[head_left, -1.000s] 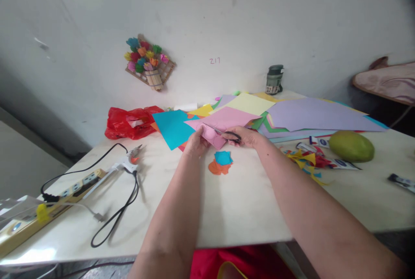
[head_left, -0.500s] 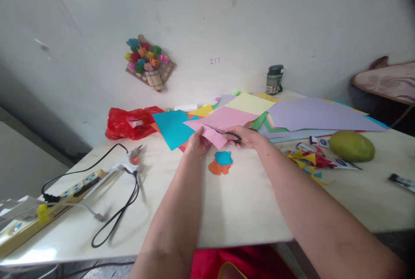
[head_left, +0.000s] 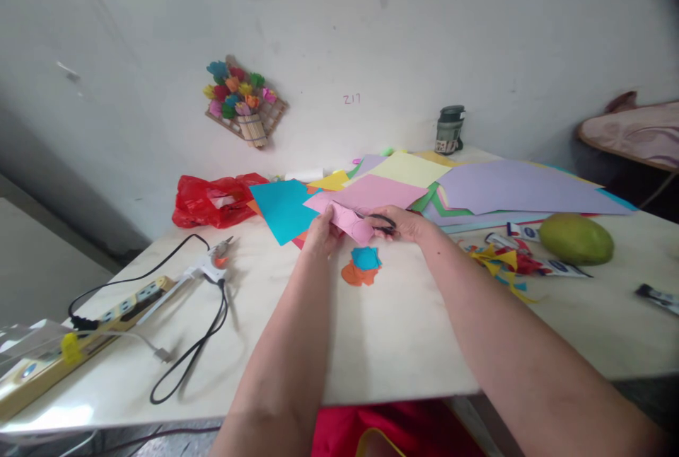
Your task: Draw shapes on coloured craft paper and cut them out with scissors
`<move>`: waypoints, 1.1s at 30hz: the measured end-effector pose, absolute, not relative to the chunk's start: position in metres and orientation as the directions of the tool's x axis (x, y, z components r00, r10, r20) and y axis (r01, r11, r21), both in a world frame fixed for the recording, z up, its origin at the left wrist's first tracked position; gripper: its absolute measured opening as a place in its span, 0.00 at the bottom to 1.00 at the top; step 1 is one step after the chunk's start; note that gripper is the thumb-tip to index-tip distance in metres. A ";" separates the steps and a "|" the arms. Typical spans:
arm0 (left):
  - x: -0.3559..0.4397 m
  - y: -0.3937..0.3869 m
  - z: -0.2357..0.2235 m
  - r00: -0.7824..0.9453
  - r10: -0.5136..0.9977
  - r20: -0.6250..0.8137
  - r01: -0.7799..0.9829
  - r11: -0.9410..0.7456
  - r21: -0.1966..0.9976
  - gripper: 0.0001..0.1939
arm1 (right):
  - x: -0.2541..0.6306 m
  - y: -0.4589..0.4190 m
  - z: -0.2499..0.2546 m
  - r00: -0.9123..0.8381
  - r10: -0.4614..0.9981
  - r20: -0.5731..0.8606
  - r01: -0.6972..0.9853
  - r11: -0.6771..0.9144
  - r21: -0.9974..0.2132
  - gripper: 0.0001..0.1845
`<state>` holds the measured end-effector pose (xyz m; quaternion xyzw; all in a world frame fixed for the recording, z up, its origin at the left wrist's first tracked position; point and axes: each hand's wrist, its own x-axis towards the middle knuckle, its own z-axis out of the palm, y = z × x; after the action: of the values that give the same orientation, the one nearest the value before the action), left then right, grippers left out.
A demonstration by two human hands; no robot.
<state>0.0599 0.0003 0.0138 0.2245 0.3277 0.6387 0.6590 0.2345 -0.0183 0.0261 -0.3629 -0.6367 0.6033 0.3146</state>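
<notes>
My left hand (head_left: 322, 232) is closed on the left side of a pink sheet of paper (head_left: 347, 221), its thumb on top. Drawn curved outlines show faintly on the pink sheet. In my right hand (head_left: 404, 223) is a pair of scissors (head_left: 382, 222) with black handles; its blades lie at the upper edge of the pink sheet and are partly hidden by it. On the table below the hands lie blue paper cutouts (head_left: 365, 257) overlapping orange paper cutouts (head_left: 358, 274).
Coloured sheets, among them a purple sheet (head_left: 523, 188) and a blue sheet (head_left: 283, 209), spread behind the hands. A green fruit (head_left: 576, 239), glue tubes and paper scraps (head_left: 493, 259) lie right. A red plastic bag (head_left: 212, 202), glue gun (head_left: 213, 267) and power strip (head_left: 90, 337) are left.
The pink paper has shifted and tilted slightly between my hands, and its lower right edge now looks rounder. My right hand and the scissors have moved very little.
</notes>
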 end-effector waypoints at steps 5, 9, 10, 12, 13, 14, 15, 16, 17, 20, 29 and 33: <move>0.062 0.000 0.013 0.016 0.992 -0.124 -0.679 0.101 0.727 0.06 | 0.235 -0.016 0.022 -0.522 0.853 -0.025 0.136 0.054 -0.989 0.15; 0.062 0.001 0.011 0.016 0.992 -0.125 -0.679 0.103 0.727 0.06 | 0.235 -0.012 0.018 -0.499 0.866 -0.022 0.154 0.064 -0.986 0.15; 0.062 0.001 0.011 0.017 0.992 -0.125 -0.680 0.103 0.726 0.06 | 0.235 -0.012 0.017 -0.500 0.866 -0.016 0.152 0.069 -0.986 0.15; 0.062 0.001 0.011 0.022 0.992 -0.124 -0.683 0.106 0.723 0.07 | 0.235 -0.011 0.015 -0.506 0.862 0.001 0.145 0.087 -0.986 0.15; 0.062 0.000 0.011 0.023 0.992 -0.123 -0.685 0.106 0.721 0.07 | 0.235 -0.011 0.015 -0.509 0.861 0.013 0.141 0.098 -0.985 0.15; 0.062 0.000 0.011 0.019 0.992 -0.125 -0.688 0.103 0.719 0.07 | 0.234 -0.011 0.015 -0.509 0.860 0.024 0.137 0.108 -0.985 0.16; 0.063 -0.001 0.012 0.014 0.992 -0.127 -0.691 0.102 0.716 0.07 | 0.234 -0.012 0.015 -0.509 0.860 0.034 0.132 0.117 -0.984 0.16; 0.063 -0.001 0.012 0.009 0.991 -0.130 -0.693 0.100 0.714 0.07 | 0.234 -0.012 0.015 -0.510 0.859 0.040 0.129 0.123 -0.984 0.16; 0.063 -0.001 0.013 0.003 0.991 -0.135 -0.694 0.100 0.713 0.07 | 0.233 -0.012 0.015 -0.512 0.858 0.042 0.126 0.124 -0.984 0.16; 0.063 -0.001 0.013 -0.025 0.989 -0.146 -0.689 0.089 0.719 0.05 | 0.232 -0.013 0.016 -0.515 0.856 0.046 0.108 0.118 -0.987 0.15; 0.064 -0.002 0.014 -0.039 0.992 -0.124 -0.705 0.060 0.707 0.06 | 0.228 -0.012 0.014 -0.505 0.861 0.059 0.045 0.095 -0.995 0.12; 0.065 -0.003 0.015 -0.037 0.992 -0.121 -0.701 0.060 0.711 0.07 | 0.227 -0.012 0.014 -0.490 0.870 0.057 0.044 0.090 -0.995 0.13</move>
<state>0.0647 -0.0028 0.0149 0.2290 0.3181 0.6461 0.6549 0.2275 -0.0122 0.0140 -0.3545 -0.6445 0.5741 0.3597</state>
